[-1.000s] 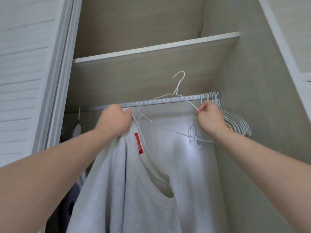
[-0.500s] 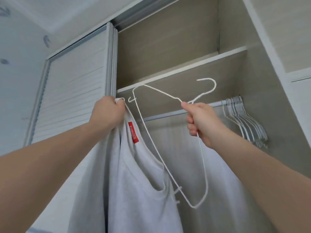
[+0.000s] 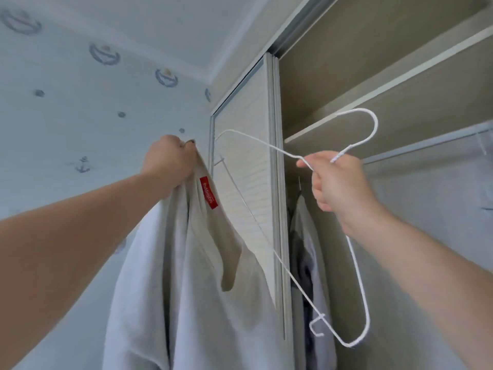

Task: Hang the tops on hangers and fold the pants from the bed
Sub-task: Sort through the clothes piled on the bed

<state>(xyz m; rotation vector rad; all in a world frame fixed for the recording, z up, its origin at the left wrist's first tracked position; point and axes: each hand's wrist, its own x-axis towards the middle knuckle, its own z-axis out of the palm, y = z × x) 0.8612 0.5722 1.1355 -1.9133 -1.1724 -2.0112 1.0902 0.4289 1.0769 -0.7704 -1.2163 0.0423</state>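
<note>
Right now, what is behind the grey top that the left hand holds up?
Behind the grey top held by the left hand you see the white closet door and patterned wall. One end of the hanger in the right hand passes behind it. The door's lower part is covered.

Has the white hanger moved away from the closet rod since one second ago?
Yes. The white hanger, held by the right hand, now hangs clear of the closet rod, lifted off and tilted.

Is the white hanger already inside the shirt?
No, the hanger in the right hand hangs beside the grey top, which the left hand holds.
</note>
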